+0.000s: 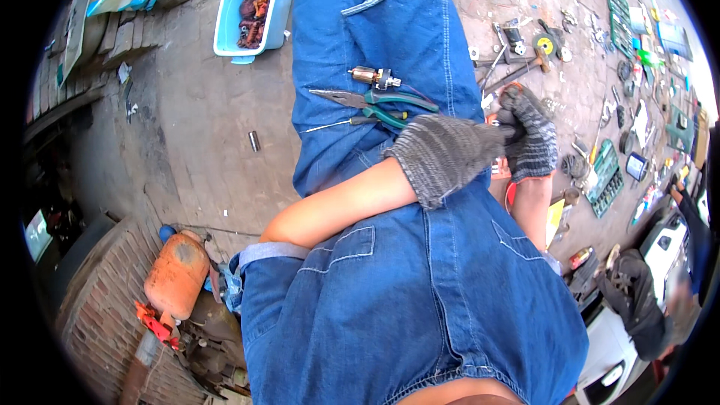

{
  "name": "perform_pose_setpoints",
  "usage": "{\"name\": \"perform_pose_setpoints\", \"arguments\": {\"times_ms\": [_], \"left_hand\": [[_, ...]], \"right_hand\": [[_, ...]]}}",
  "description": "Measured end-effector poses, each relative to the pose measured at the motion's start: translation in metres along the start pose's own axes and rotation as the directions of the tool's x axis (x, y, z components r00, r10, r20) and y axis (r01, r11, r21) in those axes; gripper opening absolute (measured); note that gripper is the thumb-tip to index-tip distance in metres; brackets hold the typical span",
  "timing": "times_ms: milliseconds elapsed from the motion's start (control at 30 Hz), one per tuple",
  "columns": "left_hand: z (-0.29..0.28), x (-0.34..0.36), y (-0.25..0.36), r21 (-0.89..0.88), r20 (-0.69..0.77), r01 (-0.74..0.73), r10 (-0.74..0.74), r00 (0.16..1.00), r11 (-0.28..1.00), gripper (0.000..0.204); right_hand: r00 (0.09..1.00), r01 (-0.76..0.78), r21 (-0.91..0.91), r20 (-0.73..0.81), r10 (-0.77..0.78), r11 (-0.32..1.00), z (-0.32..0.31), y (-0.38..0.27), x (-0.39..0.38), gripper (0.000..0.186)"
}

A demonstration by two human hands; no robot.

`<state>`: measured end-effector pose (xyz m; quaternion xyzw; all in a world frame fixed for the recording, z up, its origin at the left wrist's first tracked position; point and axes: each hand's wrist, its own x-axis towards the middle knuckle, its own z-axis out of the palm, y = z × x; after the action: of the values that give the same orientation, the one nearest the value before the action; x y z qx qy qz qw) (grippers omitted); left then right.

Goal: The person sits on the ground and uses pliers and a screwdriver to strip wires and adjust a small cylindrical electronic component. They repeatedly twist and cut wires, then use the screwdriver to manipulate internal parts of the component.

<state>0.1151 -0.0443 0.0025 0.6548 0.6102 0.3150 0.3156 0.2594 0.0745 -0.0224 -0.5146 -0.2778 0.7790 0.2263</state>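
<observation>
Both of my hands wear grey knitted gloves and meet just beyond my right thigh. My left hand [452, 156] reaches across my lap, its fingers closed and slightly blurred against the other glove. My right hand [531, 133] is curled closed there; whatever lies between the two is hidden. On my denim-covered lap, left of the hands, rest long-nose pliers [349, 99] with green handles, jaws pointing left. A thin screwdriver [330, 126] lies beside them. Just beyond the pliers sits a small motor rotor [375, 77] with a copper-coloured body and a pale metal end.
A light-blue basin [277, 19] holding reddish-brown pieces stands left of my legs. A small metal cylinder [253, 141] lies on the paving. Right of me are a hammer [534, 65], a yellow disc [544, 45], and green tool cases [606, 180]. An orange tank [177, 274] sits lower left.
</observation>
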Motion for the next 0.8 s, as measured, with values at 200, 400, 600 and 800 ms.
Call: {"name": "perform_pose_setpoints", "arguments": {"times_ms": [200, 400, 600, 800], "left_hand": [[-0.022, -0.023, -0.024, 0.283, 0.103, 0.206, -0.244, 0.964, 0.937, 0.021], [-0.06, -0.05, -0.052, 0.259, 0.001, 0.291, -0.302, 0.953, 0.921, 0.019], [-0.097, -0.084, -0.084, 0.306, 0.04, 0.468, -0.502, 0.864, 0.829, 0.023], [-0.125, -0.084, -0.064, 0.158, -0.004, 0.672, -0.68, 0.733, 0.723, 0.034]], "right_hand": [[0.974, -0.165, 0.235, 0.191, 0.121, 0.958, 0.026, -0.003, -0.004, 0.023], [0.961, -0.167, 0.485, 0.277, 0.031, 0.859, 0.015, -0.007, 0.01, 0.016], [0.993, 0.043, 0.549, 0.071, -0.098, 0.835, 0.01, -0.023, 0.019, 0.013], [0.989, 0.12, 0.514, 0.011, -0.147, 0.85, 0.025, -0.025, 0.012, 0.012]]}}
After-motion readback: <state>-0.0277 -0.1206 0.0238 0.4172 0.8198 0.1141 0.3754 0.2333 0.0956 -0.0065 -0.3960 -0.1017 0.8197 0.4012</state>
